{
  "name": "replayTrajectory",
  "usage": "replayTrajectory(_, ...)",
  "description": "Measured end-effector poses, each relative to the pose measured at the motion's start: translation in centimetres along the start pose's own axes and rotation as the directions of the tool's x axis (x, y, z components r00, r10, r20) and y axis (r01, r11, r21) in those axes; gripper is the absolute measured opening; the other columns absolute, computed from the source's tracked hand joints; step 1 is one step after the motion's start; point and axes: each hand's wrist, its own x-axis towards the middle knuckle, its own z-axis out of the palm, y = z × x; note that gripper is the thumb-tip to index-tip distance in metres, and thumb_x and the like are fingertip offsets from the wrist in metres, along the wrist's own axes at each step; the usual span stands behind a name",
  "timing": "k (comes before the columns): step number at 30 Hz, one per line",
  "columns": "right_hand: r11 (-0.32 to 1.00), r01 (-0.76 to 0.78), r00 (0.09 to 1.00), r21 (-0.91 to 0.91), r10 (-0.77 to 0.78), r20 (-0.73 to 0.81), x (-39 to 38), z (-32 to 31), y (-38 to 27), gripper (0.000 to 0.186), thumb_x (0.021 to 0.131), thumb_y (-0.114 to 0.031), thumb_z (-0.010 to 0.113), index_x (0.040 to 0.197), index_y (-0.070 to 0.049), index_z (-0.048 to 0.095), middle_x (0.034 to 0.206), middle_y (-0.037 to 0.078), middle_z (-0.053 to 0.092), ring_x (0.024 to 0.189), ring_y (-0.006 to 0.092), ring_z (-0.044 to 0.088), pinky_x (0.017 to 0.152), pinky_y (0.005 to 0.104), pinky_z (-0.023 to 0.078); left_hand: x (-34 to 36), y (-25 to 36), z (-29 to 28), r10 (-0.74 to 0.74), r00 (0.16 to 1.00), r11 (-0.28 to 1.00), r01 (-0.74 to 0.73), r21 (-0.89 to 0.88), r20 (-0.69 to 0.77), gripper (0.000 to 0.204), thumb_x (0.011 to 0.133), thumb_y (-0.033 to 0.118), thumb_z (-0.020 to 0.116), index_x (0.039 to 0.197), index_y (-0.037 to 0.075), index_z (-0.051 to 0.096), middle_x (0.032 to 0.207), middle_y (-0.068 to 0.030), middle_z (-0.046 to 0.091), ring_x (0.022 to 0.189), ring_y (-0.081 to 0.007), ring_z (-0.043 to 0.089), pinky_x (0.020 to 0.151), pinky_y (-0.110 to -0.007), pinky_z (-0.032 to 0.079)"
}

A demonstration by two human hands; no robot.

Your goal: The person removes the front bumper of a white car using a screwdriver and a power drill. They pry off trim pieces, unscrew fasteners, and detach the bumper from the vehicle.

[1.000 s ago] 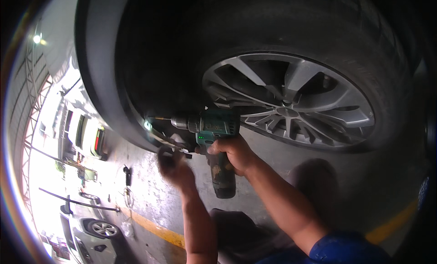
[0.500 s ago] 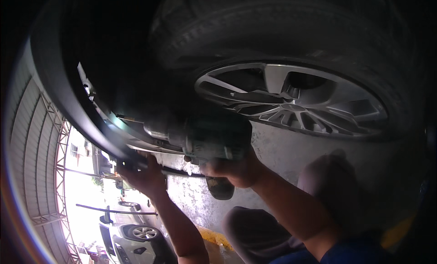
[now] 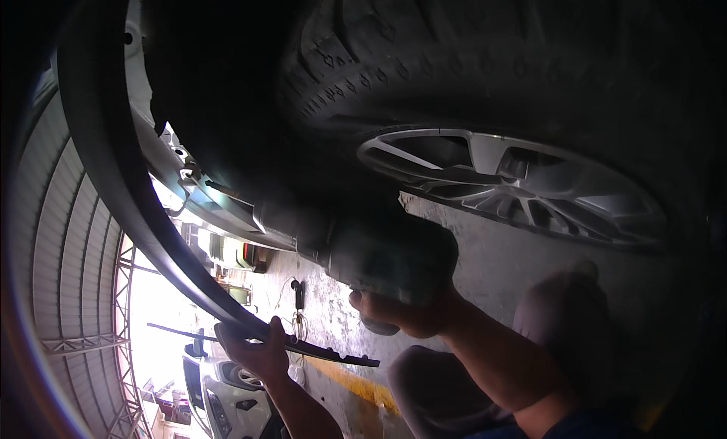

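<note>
My left hand [image 3: 261, 356] is closed round the lower part of a long curved black wheel-arch trim [image 3: 173, 246]. The trim stands apart from the car's body edge [image 3: 163, 147] along much of its length, and light shows through the gap. In my right hand [image 3: 418, 315] is a dark green cordless drill [image 3: 397, 257], gripped by its handle. Its long thin bit [image 3: 227, 193] points left, toward the body edge and a small metal bracket [image 3: 187, 175]. Contact between the bit tip and the body cannot be made out.
A large black tyre [image 3: 424, 75] with a silver spoked wheel [image 3: 496, 178] fills the upper right. My knees [image 3: 435, 390] are bent below. Beyond the trim are a white car [image 3: 238, 401], a cable on the concrete floor [image 3: 333, 318], a yellow line [image 3: 356, 386] and a ribbed roof [image 3: 60, 265].
The trim has swung outward and down with my left hand, widening its gap from the body. The drill sits slightly lower and farther right. The view has shifted too.
</note>
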Motion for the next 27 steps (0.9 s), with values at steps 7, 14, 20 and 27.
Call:
replayTrajectory(7, 0.958, 0.078, 0.995, -0.277, -0.091, -0.034, -0.9, -0.8, 2.7, 0.041, 0.081, -0.016, 0.077, 0.119, -0.004, 0.064, 0.102, 0.010, 0.069, 0.090, 0.0245, 0.069, 0.081, 0.0385, 0.058, 0.7, 1.0, 1.5, 0.103, 0.994, 0.995, -0.103, 0.013, -0.035, 0.056, 0.051, 0.010, 0.092, 0.091, 0.003, 0.053, 0.085, -0.0095, 0.051, 0.086, -0.0317, 0.051, 0.083, -0.047, 0.045)
replayTrajectory(14, 0.934, -0.255, 0.871, -0.252, 0.108, -0.479, -4.4, -2.6, 12.1, 0.043, 0.081, -0.008, 0.071, 0.123, 0.001, 0.065, 0.114, 0.015, 0.072, 0.105, 0.0254, 0.071, 0.093, 0.0370, 0.055, 0.9, -0.5, 1.0, 0.186, 0.982, 0.981, -0.184, -0.068, 0.021, 0.063, 0.055, 0.016, 0.094, 0.103, 0.001, 0.055, 0.098, -0.0106, 0.053, 0.089, -0.0294, 0.056, 0.078, -0.042, 0.046)
replayTrajectory(20, 0.035, -0.576, 0.733, -0.817, 0.464, -0.497, -13.0, -6.5, 19.7, 0.031, 0.089, -0.023, 0.064, 0.116, -0.009, 0.065, 0.110, 0.020, 0.072, 0.103, 0.0371, 0.069, 0.088, 0.0469, 0.056, 0.3, -0.8, 1.1, 0.090, 0.995, 0.979, -0.080, -0.186, 0.045, 0.062, 0.057, 0.018, 0.093, 0.104, 0.004, 0.056, 0.095, -0.0097, 0.054, 0.085, -0.0271, 0.055, 0.079, -0.041, 0.048)
replayTrajectory(27, -0.440, -0.435, 0.337, -0.786, 0.729, -0.595, -24.6, -9.8, 22.1, 0.029, 0.100, -0.018, 0.047, 0.120, -0.008, 0.064, 0.115, 0.018, 0.071, 0.112, 0.0360, 0.067, 0.095, 0.0475, 0.053, -0.4, -1.6, -0.3, 0.207, 0.977, 0.950, -0.190, -0.250, 0.046, 0.054, 0.055, 0.020, 0.095, 0.092, 0.005, 0.058, 0.089, -0.0104, 0.051, 0.079, -0.0290, 0.053, 0.067, -0.042, 0.045)
